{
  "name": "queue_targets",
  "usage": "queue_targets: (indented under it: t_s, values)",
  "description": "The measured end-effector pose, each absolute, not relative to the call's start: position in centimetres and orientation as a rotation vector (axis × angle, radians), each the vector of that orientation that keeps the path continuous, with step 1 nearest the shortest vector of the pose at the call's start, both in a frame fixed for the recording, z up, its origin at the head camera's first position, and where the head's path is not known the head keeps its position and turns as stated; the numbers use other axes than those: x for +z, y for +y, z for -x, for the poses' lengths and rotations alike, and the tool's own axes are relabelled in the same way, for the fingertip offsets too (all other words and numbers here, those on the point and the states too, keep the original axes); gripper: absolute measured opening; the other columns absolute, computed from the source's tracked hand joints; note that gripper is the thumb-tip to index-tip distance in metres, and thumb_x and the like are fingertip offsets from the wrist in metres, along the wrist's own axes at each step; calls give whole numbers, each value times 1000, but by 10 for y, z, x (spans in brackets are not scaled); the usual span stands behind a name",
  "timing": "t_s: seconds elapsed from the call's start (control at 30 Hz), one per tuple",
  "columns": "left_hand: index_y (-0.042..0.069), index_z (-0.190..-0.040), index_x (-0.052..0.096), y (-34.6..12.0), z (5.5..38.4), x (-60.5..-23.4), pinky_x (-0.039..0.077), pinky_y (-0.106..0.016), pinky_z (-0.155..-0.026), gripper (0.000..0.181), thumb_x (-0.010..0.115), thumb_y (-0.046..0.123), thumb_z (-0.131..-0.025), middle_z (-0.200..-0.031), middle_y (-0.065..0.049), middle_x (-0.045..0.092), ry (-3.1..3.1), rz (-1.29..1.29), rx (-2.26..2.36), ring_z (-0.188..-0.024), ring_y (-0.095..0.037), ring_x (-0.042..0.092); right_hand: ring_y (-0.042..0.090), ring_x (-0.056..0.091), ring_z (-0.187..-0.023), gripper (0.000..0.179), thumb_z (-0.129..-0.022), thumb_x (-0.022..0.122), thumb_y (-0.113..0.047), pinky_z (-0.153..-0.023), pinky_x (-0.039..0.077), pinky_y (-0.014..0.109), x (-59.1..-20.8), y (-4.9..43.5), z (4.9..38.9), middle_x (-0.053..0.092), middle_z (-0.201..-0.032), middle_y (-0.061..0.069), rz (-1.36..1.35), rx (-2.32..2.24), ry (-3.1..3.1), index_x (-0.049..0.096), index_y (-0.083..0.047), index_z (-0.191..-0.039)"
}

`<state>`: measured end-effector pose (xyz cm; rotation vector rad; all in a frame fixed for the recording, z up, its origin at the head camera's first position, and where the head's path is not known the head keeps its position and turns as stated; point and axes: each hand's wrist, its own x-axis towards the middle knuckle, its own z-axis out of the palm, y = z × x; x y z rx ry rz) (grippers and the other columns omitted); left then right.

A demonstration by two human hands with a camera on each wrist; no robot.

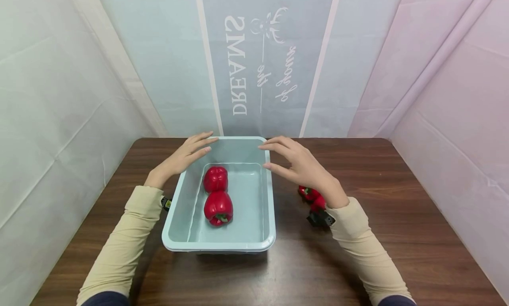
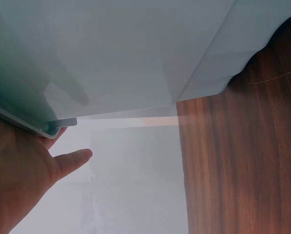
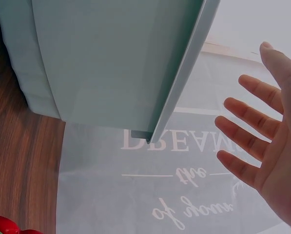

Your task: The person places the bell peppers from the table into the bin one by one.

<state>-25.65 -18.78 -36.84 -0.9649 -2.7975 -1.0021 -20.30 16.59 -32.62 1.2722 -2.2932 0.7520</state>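
Observation:
A light blue plastic basin stands on the table with two red bell peppers inside, one pepper behind the other pepper. My left hand is at the basin's far left rim with its fingers extended; whether it touches the rim I cannot tell. Above the far right rim my right hand is spread, and the right wrist view shows its fingers apart from the basin wall, holding nothing. More red peppers lie right of the basin, partly hidden under the right wrist.
The dark brown wooden table extends on both sides of the basin. A printed cloth backdrop hangs behind its far edge, with pale cloth walls at the sides. A small black device is strapped at the right wrist.

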Motion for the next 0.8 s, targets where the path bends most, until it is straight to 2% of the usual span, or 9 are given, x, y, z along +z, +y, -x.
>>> queue_targets:
  t_s: [0.43,0.8]
  values:
    - [26,-142,40,-188,253,-369,13,-58,-108,44,38,38,-99,-152,-1,24,-2801,966,-1001,-140,-27,13,9,50,-115,41,-86,66,-34,-94,42,31,-332,169,196,53,-122,-9,-1235,749,-2297,57,-23,-125]
    - [24,-142,40,-189,249,-371,13,-58,-107,44,38,36,-99,-152,-1,24,-2778,984,-1009,-140,-27,14,10,50,-116,41,-86,66,-33,-96,40,32,-334,170,193,54,-122,-7,-1245,756,-2269,58,-21,-124]
